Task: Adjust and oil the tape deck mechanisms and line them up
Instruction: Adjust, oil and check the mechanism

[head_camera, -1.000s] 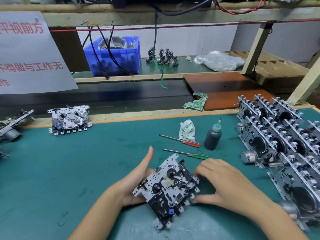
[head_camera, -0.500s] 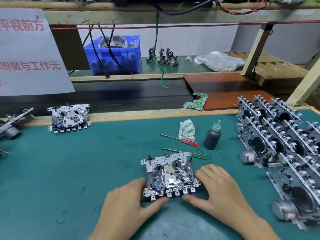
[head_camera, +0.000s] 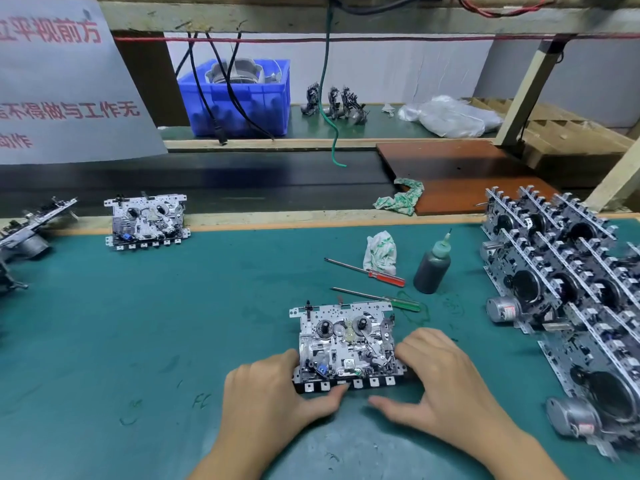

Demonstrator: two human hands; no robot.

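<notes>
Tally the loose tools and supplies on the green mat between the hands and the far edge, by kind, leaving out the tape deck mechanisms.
Screwdrivers: 2, a red-handled screwdriver and a green-handled screwdriver
Oil bottles: 1, the dark oil bottle
Rags: 1, the white rag
Total: 4

Teal bench mat (head_camera: 173, 306); silver-and-black metal tape deck mechanism (head_camera: 346, 344) with a small blue part; red-handled screwdriver (head_camera: 386, 277) and green-handled screwdriver (head_camera: 403, 303); dark grey oil bottle (head_camera: 431, 268) — green-capped; white cloth (head_camera: 379, 251) — green-printed; blue plastic crate (head_camera: 239, 98).
</notes>
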